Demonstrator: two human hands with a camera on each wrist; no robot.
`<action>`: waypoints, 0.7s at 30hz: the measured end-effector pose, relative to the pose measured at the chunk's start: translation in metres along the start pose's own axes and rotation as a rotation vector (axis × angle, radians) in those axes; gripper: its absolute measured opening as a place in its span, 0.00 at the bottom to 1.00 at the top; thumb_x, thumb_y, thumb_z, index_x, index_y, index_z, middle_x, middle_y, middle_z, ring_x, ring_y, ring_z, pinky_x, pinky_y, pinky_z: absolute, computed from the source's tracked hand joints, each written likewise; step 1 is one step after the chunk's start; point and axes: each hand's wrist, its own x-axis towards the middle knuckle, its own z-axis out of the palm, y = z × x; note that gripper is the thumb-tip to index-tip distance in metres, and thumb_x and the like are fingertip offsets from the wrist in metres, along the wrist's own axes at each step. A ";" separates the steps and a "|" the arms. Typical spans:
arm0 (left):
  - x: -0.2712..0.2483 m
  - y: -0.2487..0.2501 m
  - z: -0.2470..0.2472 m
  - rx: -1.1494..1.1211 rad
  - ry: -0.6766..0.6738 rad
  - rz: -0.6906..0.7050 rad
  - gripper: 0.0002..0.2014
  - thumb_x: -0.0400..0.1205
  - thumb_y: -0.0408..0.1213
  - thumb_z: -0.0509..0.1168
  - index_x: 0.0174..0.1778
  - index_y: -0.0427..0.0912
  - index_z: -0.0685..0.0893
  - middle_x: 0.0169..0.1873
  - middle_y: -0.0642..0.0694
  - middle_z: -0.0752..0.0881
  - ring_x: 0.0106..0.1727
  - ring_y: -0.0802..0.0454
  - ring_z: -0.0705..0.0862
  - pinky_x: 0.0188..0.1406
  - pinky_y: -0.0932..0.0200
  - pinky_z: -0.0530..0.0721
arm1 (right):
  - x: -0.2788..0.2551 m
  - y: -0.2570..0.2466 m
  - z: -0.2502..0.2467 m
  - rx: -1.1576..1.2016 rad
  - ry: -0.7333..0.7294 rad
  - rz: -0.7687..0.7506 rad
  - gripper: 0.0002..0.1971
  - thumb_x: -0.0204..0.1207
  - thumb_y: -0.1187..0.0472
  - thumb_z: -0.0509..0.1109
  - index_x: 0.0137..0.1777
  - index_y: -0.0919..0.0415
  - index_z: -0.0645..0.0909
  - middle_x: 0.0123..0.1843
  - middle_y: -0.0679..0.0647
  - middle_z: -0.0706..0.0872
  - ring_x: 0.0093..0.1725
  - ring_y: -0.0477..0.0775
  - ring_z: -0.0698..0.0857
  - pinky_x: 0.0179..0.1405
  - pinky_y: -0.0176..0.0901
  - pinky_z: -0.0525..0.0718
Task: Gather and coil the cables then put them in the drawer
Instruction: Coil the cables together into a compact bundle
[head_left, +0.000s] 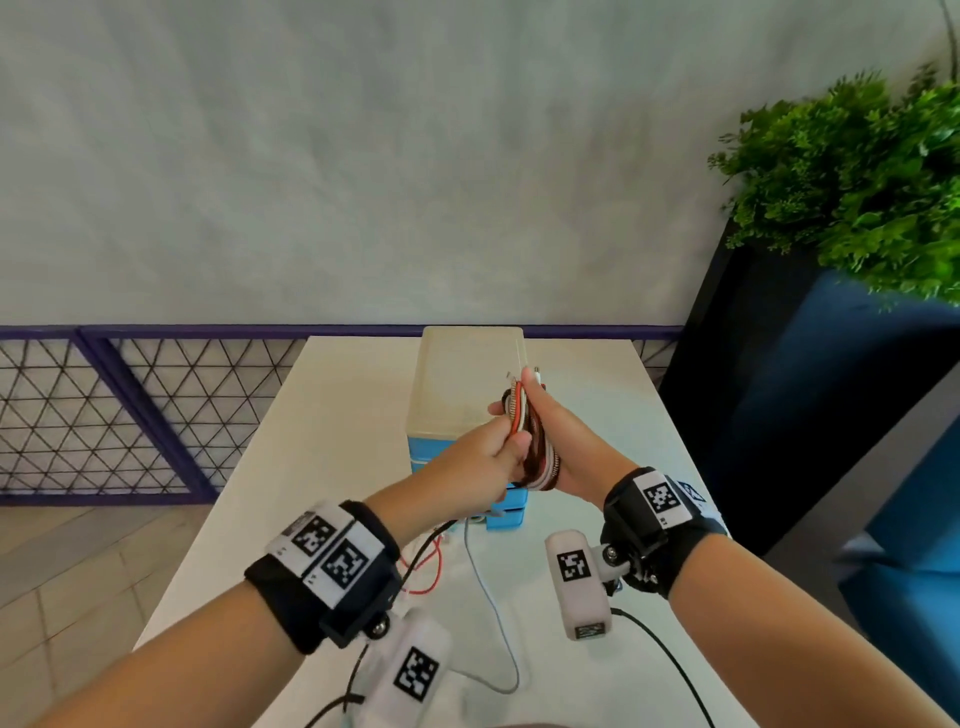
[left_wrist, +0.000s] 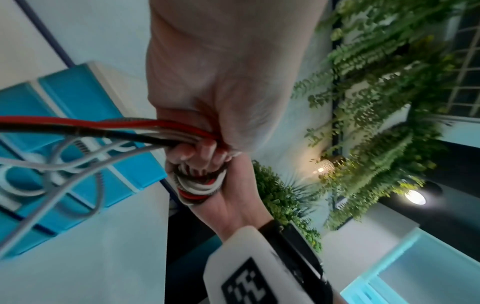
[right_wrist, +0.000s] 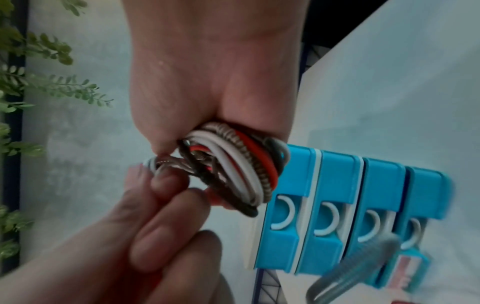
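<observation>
Above the white table (head_left: 311, 467) both hands hold a coil of cables (head_left: 540, 457) in red, white, black and braided strands. The coil (right_wrist: 241, 164) is wound round my right hand (head_left: 545, 421), whose fingers point up and away. My left hand (head_left: 498, 441) grips the strands (left_wrist: 103, 131) that run off the coil (left_wrist: 200, 187). Their loose tails, red (head_left: 431, 566) and grey (head_left: 493, 613), trail down onto the table in front of me. Just behind the hands stands the drawer unit, with a cream top (head_left: 467, 384) and several blue drawers (right_wrist: 324, 185).
The lowest drawer (head_left: 506, 514) seems to stick out a little. A dark planter (head_left: 779, 364) with a green plant (head_left: 857, 182) stands right of the table. A purple mesh railing (head_left: 104, 415) runs along the left and behind. Thin black camera wires hang from my wrists.
</observation>
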 end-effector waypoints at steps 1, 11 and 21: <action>0.002 0.001 0.003 0.090 0.029 0.003 0.13 0.88 0.45 0.50 0.59 0.40 0.73 0.39 0.46 0.80 0.36 0.52 0.79 0.38 0.55 0.80 | -0.001 0.000 0.002 0.044 -0.022 0.017 0.35 0.71 0.27 0.59 0.52 0.60 0.81 0.38 0.55 0.83 0.35 0.53 0.84 0.37 0.45 0.84; 0.007 0.020 0.004 0.293 -0.046 -0.062 0.16 0.89 0.43 0.48 0.62 0.36 0.73 0.47 0.39 0.80 0.40 0.46 0.84 0.37 0.53 0.85 | -0.007 -0.003 0.006 -0.073 -0.031 -0.030 0.10 0.76 0.52 0.71 0.37 0.57 0.83 0.37 0.53 0.82 0.30 0.51 0.81 0.30 0.41 0.78; 0.001 0.016 -0.014 -0.117 -0.333 -0.127 0.23 0.88 0.51 0.43 0.42 0.38 0.75 0.24 0.47 0.77 0.24 0.58 0.82 0.32 0.67 0.83 | 0.006 -0.016 -0.005 0.082 0.156 -0.198 0.09 0.80 0.59 0.70 0.39 0.62 0.79 0.35 0.56 0.86 0.38 0.54 0.89 0.39 0.46 0.85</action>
